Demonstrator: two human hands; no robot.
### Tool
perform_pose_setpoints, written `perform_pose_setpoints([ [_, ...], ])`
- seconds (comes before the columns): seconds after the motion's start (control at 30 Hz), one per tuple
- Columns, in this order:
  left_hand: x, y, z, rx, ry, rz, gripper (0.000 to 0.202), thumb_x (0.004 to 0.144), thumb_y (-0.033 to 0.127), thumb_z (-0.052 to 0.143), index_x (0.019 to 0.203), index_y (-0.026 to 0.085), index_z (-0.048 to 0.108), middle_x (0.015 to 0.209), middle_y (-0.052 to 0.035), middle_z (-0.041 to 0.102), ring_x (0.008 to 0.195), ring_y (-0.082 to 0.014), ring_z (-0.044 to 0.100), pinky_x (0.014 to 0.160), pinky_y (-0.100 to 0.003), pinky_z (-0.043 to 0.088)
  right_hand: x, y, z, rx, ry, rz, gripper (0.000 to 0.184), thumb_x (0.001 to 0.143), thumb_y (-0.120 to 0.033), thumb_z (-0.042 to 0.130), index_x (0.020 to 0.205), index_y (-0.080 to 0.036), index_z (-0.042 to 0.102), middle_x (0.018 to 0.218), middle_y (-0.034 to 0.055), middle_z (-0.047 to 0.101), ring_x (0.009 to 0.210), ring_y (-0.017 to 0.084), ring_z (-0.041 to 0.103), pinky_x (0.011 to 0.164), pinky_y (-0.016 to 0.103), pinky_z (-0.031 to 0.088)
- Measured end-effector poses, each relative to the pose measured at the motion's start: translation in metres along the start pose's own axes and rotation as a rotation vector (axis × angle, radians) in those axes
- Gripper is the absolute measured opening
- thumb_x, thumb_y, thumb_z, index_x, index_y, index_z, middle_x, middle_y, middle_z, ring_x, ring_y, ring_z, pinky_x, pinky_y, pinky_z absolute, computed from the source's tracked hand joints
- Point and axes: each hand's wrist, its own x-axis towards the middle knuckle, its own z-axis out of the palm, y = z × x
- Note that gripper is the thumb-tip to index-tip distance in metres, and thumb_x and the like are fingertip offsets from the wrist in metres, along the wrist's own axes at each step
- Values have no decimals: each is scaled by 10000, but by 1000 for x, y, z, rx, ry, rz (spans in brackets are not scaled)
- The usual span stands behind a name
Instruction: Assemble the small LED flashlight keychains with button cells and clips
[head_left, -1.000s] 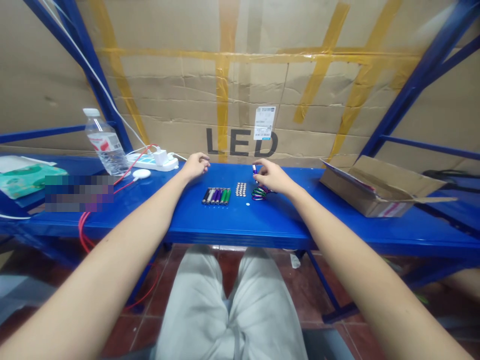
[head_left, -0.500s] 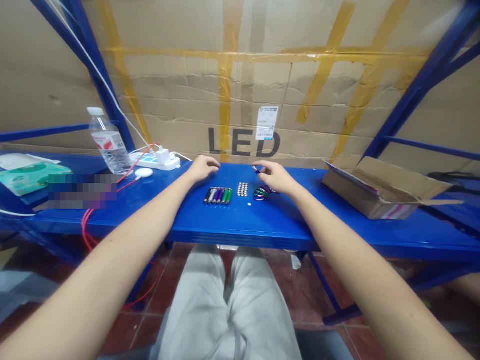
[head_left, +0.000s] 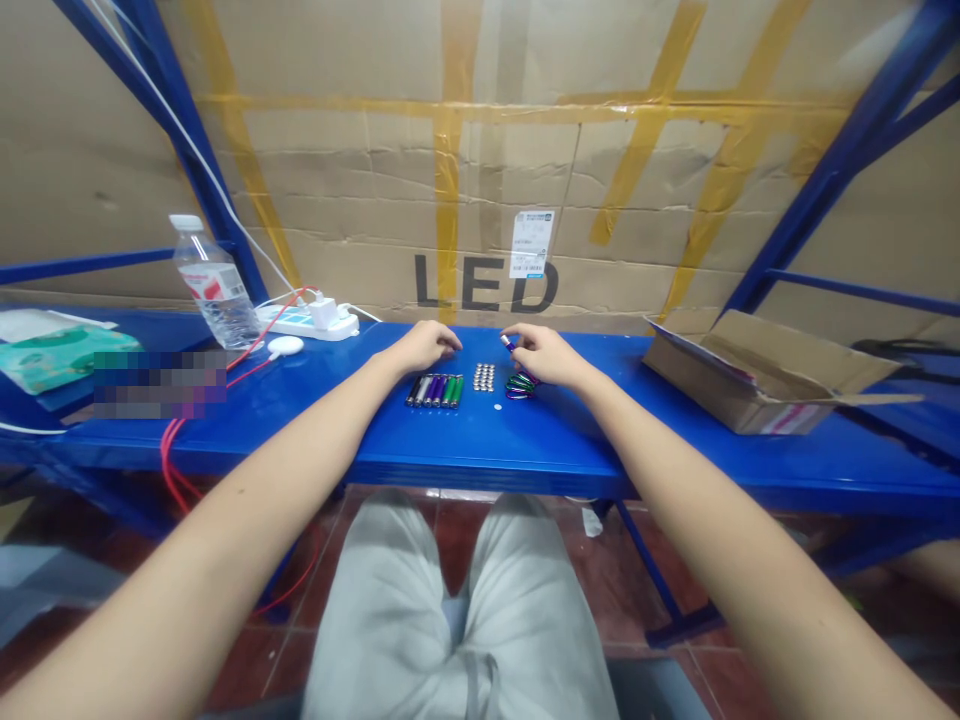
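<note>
My right hand (head_left: 551, 353) pinches a small purple tube with a silvery end, like a mini flashlight (head_left: 508, 342), between thumb and fingers. Just under that hand lies a bunch of green and purple metallic carabiner clips (head_left: 519, 386). My left hand (head_left: 427, 347) hovers palm down with loosely bent fingers and nothing visible in them. In front of it is a row of slim metallic tubes (head_left: 435, 391) in black, silver, purple and green. Between the hands, small silver button cells (head_left: 484, 377) stand in a tidy grid. A tiny white disc (head_left: 497, 407) lies nearer the edge.
The blue table (head_left: 480, 445) backs onto a large cardboard box (head_left: 337, 200) marked LED. On the left are a water bottle (head_left: 214, 285), a power strip (head_left: 315, 318), red cables (head_left: 171, 440) and a green packet (head_left: 67, 345). An open carton (head_left: 750, 375) stands at right.
My left hand has moved right and slightly down, nearer the tubes. My right hand still pinches the purple tube, turned slightly, and has come a little closer to the clips.
</note>
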Motion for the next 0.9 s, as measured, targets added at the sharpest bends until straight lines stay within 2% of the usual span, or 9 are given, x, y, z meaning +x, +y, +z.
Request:
perform_pose_setpoints([
  [0.13,-1,1,1,52,-80,50,194,778,178,665,922,194,795,997,-50,781,943,-223,700,904,-319,516,0,-2,0,91,-10,32,351,747,-89,531,1070,-173,639,707,18,636,609,159,600,542,250,444],
  [0.27,-3,9,-3,68,-110,43,259,789,230,658,1015,195,779,1022,-48,777,939,-214,702,882,-307,524,-2,-10,-1,191,-22,119,230,776,-99,516,980,-175,591,782,42,654,579,138,591,469,220,414],
  [0.37,-8,27,-8,86,-51,91,268,798,197,596,994,180,779,953,-48,777,891,-196,699,842,-293,523,-3,-14,-2,222,-19,159,194,792,-99,511,957,-175,579,758,36,638,541,122,563,435,205,382],
  [0.43,-13,44,-10,100,-49,180,283,778,145,553,935,185,786,951,-34,774,887,-186,690,851,-288,513,-3,-14,-2,224,-10,153,183,799,-94,511,948,-172,581,736,29,628,533,117,553,439,202,382],
  [0.53,-18,68,-5,176,-201,292,338,745,96,505,877,210,794,914,-15,772,864,-181,674,847,-286,506,-3,-14,-3,207,2,128,162,815,-95,512,938,-170,586,727,27,629,542,117,554,468,205,407],
  [0.6,-20,78,0,254,-253,353,349,735,86,501,855,228,796,893,-12,770,865,-186,660,873,-292,494,-3,-14,-3,196,4,125,160,822,-94,512,941,-168,587,731,29,635,550,119,559,482,207,416],
  [0.73,-20,80,8,344,-257,406,347,733,85,505,839,239,797,903,-18,767,887,-195,646,927,-310,466,-3,-15,-4,183,-5,126,162,827,-97,512,954,-167,585,739,33,641,561,121,567,489,206,420],
  [0.9,-20,74,8,247,-278,367,381,718,66,504,848,260,804,876,4,775,827,-192,665,875,-298,487,-1,-11,-3,195,-2,125,169,811,-98,513,940,-172,591,733,35,640,561,134,571,491,223,429],
])
